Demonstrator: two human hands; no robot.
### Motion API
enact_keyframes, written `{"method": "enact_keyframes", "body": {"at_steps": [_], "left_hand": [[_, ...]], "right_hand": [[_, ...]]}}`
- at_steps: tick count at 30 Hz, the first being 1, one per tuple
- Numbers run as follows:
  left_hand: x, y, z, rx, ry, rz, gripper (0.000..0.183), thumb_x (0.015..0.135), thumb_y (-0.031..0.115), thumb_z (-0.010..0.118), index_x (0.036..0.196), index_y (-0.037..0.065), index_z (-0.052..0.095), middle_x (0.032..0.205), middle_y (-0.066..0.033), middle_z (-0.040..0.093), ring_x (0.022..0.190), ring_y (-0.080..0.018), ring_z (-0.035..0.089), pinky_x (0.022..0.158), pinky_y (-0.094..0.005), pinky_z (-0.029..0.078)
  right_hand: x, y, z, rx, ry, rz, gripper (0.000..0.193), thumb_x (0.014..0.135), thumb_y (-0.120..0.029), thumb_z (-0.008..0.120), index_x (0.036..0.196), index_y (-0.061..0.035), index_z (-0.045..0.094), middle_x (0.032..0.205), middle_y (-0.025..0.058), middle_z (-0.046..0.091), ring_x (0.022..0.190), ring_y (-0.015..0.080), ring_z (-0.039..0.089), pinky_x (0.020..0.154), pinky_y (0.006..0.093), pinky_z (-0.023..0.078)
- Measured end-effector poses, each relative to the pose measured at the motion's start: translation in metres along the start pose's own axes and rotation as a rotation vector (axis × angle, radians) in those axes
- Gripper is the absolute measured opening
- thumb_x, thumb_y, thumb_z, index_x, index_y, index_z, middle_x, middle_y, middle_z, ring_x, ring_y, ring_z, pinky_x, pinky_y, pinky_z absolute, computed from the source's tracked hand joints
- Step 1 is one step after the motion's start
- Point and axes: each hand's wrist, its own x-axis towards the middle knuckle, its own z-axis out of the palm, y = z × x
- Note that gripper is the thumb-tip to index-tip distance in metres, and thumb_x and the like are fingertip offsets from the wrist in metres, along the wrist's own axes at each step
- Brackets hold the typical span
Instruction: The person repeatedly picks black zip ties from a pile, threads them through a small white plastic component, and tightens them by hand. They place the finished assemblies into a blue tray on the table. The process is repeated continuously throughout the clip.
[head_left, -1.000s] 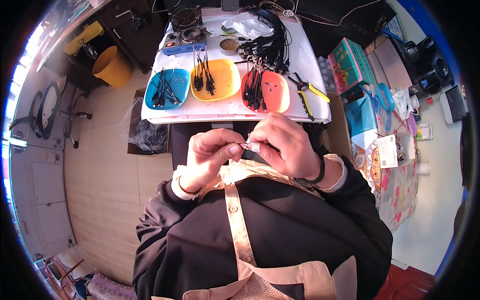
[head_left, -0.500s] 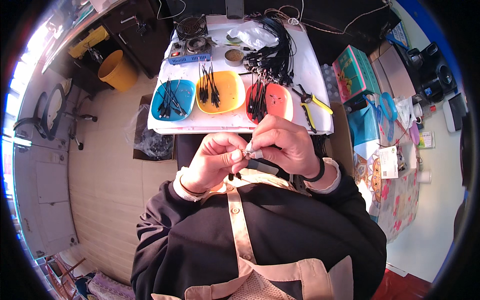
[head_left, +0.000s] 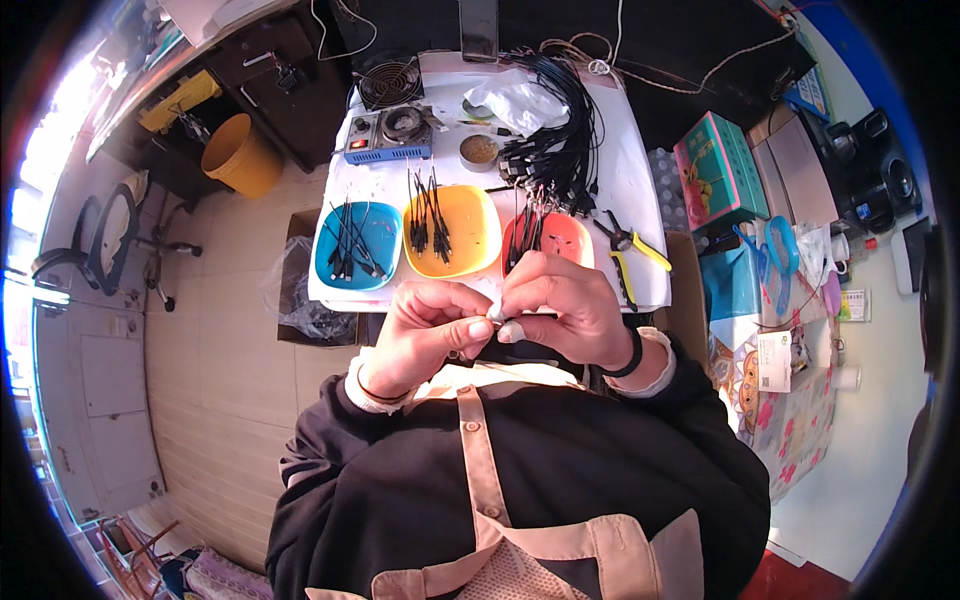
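In front of my chest, my left hand (head_left: 425, 335) pinches the thin wire end of a short cable (head_left: 494, 321) between thumb and forefinger. Fingertip to fingertip with it, my right hand (head_left: 572, 312) is closed on the same wire end; white covers wrap its thumb and forefinger tips. The rest of that cable is hidden by the hands. Just beyond them stand a blue bowl (head_left: 325, 262), a yellow bowl (head_left: 478, 228) and a red bowl (head_left: 577, 246), each with short black cables in it. Yellow-handled wire strippers (head_left: 632, 255) lie right of the red bowl.
On the white-covered table (head_left: 628, 150) sit a small blue hot plate (head_left: 388, 140), a round tin (head_left: 479, 150) and a heap of black cables (head_left: 560, 150). A box with a plastic bag (head_left: 300, 300) stands at lower left, a yellow bin (head_left: 242, 157) farther off.
The view has tilted, so the table and bowls appear lower. My hands stay together on the wire; my right thumb has parted slightly from its forefinger. The black cable ends beneath my left hand are now hidden.
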Motion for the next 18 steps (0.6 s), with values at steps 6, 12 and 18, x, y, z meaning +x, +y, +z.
{"method": "enact_keyframes", "body": {"at_steps": [6,12,18], "left_hand": [[0.023,0.011,-0.014,0.047,0.02,-0.061,0.007,0.087,0.002,0.067,0.092,-0.003,0.068,0.072,-0.0056,0.065,0.061,-0.0064,0.055,0.055,-0.0197,0.043],[0.046,0.012,-0.023,0.011,0.035,-0.16,0.01,0.088,0.003,0.066,0.096,-0.004,0.068,0.078,-0.0059,0.067,0.065,-0.0075,0.058,0.06,-0.0201,0.047],[0.071,0.02,-0.026,0.059,0.101,-0.24,0.013,0.092,0.006,0.062,0.101,-0.004,0.063,0.08,-0.0067,0.067,0.07,-0.0077,0.059,0.065,-0.0199,0.047]], "right_hand": [[0.019,0.02,-0.005,-0.032,0.023,0.034,0.01,0.08,-0.007,0.073,0.084,-0.0032,0.064,0.081,0.0053,0.063,0.072,0.0178,0.06,0.065,0.0275,0.047],[0.02,0.044,-0.015,0.088,0.037,0.166,0.008,0.081,-0.004,0.07,0.087,-0.0033,0.065,0.083,0.0062,0.064,0.075,0.0188,0.062,0.066,0.0282,0.048],[0.021,0.07,-0.032,0.221,0.121,0.313,0.01,0.084,-0.008,0.069,0.091,-0.0025,0.065,0.085,0.0052,0.064,0.079,0.0167,0.062,0.071,0.0268,0.048]]}}
